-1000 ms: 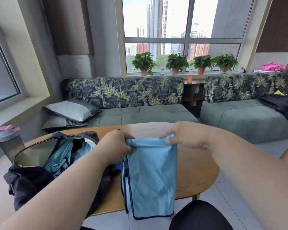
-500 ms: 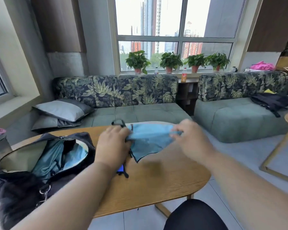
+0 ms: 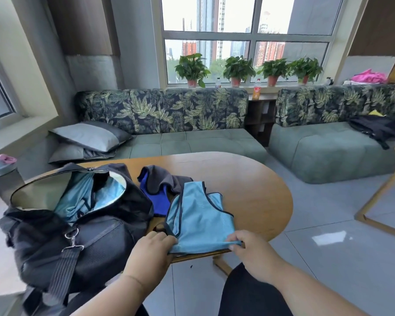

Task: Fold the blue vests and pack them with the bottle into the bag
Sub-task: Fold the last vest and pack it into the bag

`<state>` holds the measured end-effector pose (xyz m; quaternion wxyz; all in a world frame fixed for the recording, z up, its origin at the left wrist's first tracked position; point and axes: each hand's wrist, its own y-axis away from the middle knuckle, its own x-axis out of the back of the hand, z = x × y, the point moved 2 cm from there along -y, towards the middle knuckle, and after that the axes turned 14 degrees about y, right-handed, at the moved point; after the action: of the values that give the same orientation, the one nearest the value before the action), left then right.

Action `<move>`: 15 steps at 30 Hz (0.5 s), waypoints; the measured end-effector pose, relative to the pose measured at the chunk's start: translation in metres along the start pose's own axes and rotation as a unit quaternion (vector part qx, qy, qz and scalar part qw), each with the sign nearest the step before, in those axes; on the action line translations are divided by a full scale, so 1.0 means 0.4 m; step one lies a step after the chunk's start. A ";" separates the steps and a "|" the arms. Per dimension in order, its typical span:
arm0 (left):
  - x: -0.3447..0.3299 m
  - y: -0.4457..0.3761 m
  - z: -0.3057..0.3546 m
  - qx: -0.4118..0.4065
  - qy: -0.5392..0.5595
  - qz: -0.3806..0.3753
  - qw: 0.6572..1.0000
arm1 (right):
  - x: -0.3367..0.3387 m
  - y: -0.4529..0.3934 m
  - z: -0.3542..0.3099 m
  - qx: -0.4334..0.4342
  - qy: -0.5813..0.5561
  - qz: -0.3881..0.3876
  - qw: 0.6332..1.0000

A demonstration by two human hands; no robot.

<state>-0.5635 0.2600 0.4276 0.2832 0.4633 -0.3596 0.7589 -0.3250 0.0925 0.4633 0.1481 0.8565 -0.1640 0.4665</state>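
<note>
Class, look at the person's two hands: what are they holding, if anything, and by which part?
Both hands hold the light blue vest lying on the table: the left hand grips its near left corner, the right hand pinches its near right corner.

Bag (image 3: 82, 233) on desk (image 3: 249, 192) at left, vest (image 3: 198, 220) just right of it w/ both hands at near edge; sofa (image 3: 169, 133) behind desk.

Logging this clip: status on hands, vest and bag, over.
Left hand and right hand each pinch the light blue vest at its near edge. Vest flat on table. Bag open beside it. Nothing blocking.
</note>
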 end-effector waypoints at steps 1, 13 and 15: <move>-0.003 0.009 -0.002 0.000 0.000 -0.001 1.000 | -0.001 0.008 -0.002 -0.004 -0.010 -0.004 1.000; 0.076 -0.005 0.040 0.029 0.095 0.054 0.994 | 0.041 0.050 -0.002 -0.005 -0.146 0.014 0.989; 0.100 -0.022 0.054 0.063 0.129 0.029 0.989 | 0.054 0.045 -0.005 -0.003 -0.173 0.022 0.985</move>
<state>-0.5625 0.2513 0.4733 0.2756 0.3678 -0.2843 0.8414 -0.3230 0.0738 0.4846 0.1099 0.9199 -0.2078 0.3137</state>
